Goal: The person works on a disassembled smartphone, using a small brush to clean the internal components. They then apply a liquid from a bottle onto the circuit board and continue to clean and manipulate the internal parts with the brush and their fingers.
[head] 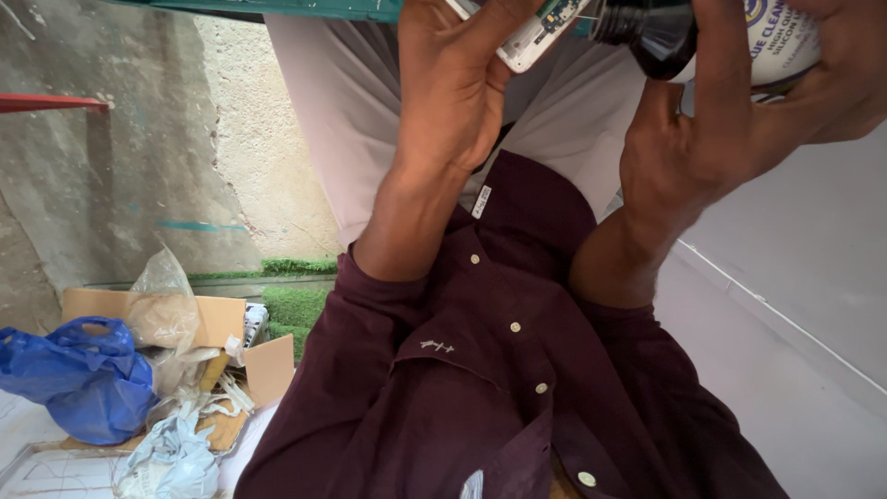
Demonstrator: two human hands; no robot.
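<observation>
The dark bottle (661, 37) with the white label was held at the top edge of the view, tipped so that its black neck pointed towards a small white device (528, 37) with an exposed circuit board. The step in hand was judged to be the dosing of liquid from the bottle onto the board; whether anything was flowing could not be told. The right hand (739, 120) was wrapped round the bottle's body, grip clenched on it, wrist bent back and forearm raised. The left hand (453, 92) was raised beside it, fingers closed on the device, palm turned to the camera. A slight, controlled tilt was thought to be called for next, with the board kept steady beneath the neck. Below, a maroon shirt (499, 370) filled the view.
</observation>
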